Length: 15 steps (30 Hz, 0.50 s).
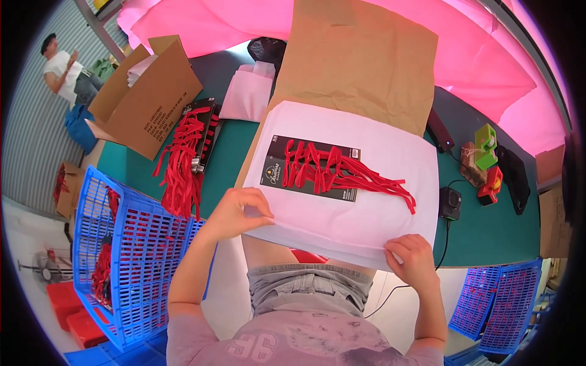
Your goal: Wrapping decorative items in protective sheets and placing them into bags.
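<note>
A stack of thin white sheets (342, 229), which look like tissue paper, lies on brown kraft paper in front of me. On the stack rests a black card (274, 174) with several red ribbon bows (314, 165) fixed across it, their long tails trailing to the right. My left hand (239, 210) is closed at the sheets' near left edge, thumb and fingertips pinched on the paper. At the near right corner, my right hand (410, 259) pinches the same edge. How many layers the fingers hold cannot be made out.
Left on the green table (232, 152) are more carded red bows (186, 152), an open cardboard box (149, 97) and folded white sheets (249, 91). Right are tape dispensers (486, 146) and a black adapter (450, 202). Blue crates (143, 244) flank me. A person (67, 76) stands far left.
</note>
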Each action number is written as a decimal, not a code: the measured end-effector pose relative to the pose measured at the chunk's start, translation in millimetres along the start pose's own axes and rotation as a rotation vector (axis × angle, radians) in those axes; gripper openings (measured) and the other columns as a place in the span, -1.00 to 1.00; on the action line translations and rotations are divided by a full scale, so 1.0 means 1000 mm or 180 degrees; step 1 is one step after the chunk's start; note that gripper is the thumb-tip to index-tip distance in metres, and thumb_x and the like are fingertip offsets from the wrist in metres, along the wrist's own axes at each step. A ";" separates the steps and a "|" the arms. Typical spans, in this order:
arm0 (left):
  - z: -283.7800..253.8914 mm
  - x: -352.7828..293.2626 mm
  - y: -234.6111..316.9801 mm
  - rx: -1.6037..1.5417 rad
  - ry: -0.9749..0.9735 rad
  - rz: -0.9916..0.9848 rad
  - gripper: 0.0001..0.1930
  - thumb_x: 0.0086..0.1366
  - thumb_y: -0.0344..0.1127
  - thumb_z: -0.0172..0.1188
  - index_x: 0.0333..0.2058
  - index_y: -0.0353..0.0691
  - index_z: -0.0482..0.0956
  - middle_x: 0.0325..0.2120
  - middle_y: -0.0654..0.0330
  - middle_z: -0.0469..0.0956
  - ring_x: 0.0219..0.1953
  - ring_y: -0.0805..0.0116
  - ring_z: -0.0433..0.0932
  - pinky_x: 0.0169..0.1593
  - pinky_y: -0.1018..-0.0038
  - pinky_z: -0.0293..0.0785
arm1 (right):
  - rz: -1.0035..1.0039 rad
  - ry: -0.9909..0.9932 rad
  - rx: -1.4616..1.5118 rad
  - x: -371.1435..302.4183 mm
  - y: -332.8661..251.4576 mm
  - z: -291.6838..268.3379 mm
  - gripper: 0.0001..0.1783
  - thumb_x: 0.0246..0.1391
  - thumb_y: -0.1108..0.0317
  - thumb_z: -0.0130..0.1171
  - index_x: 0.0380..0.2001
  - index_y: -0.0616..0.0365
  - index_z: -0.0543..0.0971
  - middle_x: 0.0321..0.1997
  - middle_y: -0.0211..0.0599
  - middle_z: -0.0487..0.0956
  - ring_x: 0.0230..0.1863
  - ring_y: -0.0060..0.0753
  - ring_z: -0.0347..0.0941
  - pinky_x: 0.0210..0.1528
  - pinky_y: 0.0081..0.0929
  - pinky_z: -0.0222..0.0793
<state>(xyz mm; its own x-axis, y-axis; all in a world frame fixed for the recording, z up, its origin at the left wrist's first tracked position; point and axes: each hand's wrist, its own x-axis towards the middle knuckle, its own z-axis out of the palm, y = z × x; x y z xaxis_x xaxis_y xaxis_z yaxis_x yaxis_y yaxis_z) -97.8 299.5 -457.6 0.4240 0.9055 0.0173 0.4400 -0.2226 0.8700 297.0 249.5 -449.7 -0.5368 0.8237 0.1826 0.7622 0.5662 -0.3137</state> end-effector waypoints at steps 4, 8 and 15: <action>-0.005 0.004 0.002 0.0154 0.0442 0.0156 -0.82 -0.04 -0.63 0.23 -0.44 -0.23 0.64 -0.48 0.24 0.60 -0.39 0.38 0.48 -0.24 0.52 0.41 | 0.0489 0.0081 -0.0280 0.001 -0.003 -0.012 -0.72 -0.28 0.56 0.25 -0.35 0.13 0.63 -0.30 -0.34 0.61 -0.30 -0.31 0.49 -0.17 -0.46 0.41; -0.006 -0.003 0.012 0.0162 0.0722 -0.0142 -0.82 -0.04 -0.64 0.21 -0.44 -0.23 0.63 -0.44 0.24 0.60 -0.34 0.36 0.49 -0.20 0.50 0.41 | 0.0958 0.0169 -0.0192 -0.007 -0.002 -0.032 -0.69 -0.29 0.60 0.22 -0.34 0.15 0.63 -0.30 -0.31 0.60 -0.28 -0.27 0.48 -0.17 -0.46 0.39; 0.013 -0.025 -0.012 0.1106 0.1079 -0.0098 -0.79 -0.07 -0.63 0.16 -0.44 -0.21 0.62 -0.34 0.25 0.61 -0.21 0.31 0.50 -0.07 0.43 0.39 | 0.1459 0.0539 -0.0599 -0.034 0.023 -0.034 -0.67 -0.29 0.66 0.17 -0.33 0.17 0.62 -0.27 -0.30 0.59 -0.25 -0.24 0.45 -0.14 -0.48 0.36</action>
<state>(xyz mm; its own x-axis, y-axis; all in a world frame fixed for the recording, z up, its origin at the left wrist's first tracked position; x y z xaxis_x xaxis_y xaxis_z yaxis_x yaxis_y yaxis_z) -103.2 274.9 -474.9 0.1502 0.9674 0.2038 0.7110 -0.2489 0.6576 344.8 235.3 -431.2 -0.0787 0.9726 0.2189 0.9654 0.1291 -0.2266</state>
